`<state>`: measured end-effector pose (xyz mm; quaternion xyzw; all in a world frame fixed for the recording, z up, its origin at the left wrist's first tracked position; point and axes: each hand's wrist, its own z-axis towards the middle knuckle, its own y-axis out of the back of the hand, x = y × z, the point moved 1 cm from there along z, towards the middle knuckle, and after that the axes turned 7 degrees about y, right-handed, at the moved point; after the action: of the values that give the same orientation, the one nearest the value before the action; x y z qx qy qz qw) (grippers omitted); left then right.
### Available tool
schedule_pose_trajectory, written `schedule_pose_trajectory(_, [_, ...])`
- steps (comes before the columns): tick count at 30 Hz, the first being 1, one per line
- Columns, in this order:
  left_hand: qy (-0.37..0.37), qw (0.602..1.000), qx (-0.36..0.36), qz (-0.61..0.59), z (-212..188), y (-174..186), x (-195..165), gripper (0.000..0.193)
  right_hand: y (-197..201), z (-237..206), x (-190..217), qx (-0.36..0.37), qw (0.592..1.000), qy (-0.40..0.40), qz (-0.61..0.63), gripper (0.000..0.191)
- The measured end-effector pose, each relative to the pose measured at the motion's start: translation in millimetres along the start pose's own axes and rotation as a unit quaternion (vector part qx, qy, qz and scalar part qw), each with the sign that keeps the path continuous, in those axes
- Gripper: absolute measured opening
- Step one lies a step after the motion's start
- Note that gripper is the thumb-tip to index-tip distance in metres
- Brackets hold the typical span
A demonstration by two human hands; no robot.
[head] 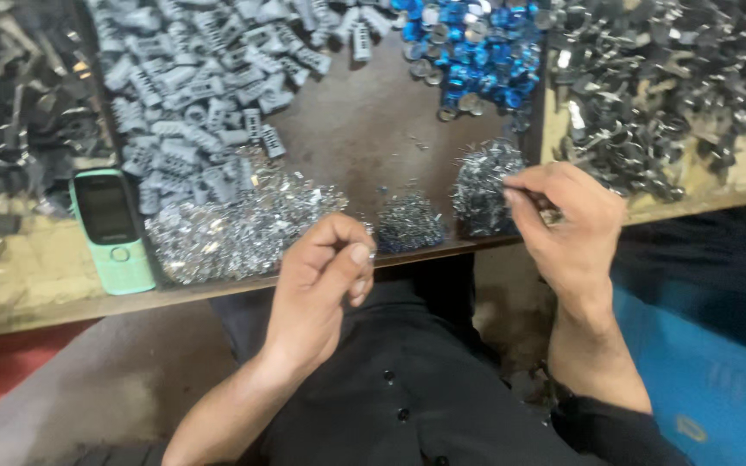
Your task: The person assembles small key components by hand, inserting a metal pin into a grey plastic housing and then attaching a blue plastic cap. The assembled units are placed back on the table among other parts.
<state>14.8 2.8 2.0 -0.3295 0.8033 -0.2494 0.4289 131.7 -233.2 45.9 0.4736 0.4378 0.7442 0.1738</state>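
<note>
Our right hand (567, 226) pinches into the small metal-clip pile (483, 185) just left of it; our left hand (325, 276), nearer us, pinches a tiny part.

Brown tray (364, 129) — grey plugs (192, 95), blue caps (477, 43), metal clips (235, 224)

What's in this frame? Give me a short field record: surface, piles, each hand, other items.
surface: brown work tray on a wooden bench
piles: grey ribbed plastic pieces; blue round caps; black parts; shiny metal clips; small dark springs; silver wire bits
left hand: fingers pinched on something tiny, at the tray's near edge; the item is too small to tell
right hand: fingertips at the silver wire bits, picking
other: mint green keypad phone lying flat, left of the clips
</note>
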Motion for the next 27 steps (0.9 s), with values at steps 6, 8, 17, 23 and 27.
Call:
schedule_pose_trajectory(6, [-0.005, 1.000, 0.009, -0.002, 0, -2, 3, 0.005, 6, 7, -11, 0.000, 1.000, 0.007, -0.006, 0.013])
schedule_pose_trajectory(8, [-0.008, 1.000, 0.015, 0.014, 0, -2, 4, 0.006, 5, 8, -11, -0.009, 1.000, -0.005, -0.021, 0.008])
schedule_pose_trajectory(17, [0.030, 0.999, 0.007, 0.016, -4, -13, 12, 0.011, -39, -22, 59, 0.039, 0.960, 0.080, 0.266, 0.011])
schedule_pose_trajectory(23, [0.014, 0.997, 0.017, -0.070, -17, -13, 10, 0.012, -64, -23, 85, -0.050, 0.971, 0.131, 0.193, 0.020])
schedule_pose_trajectory(27, [0.019, 0.996, 0.018, -0.080, -19, -9, 10, 0.012, -70, -24, 87, -0.060, 0.971, 0.120, 0.196, 0.020])
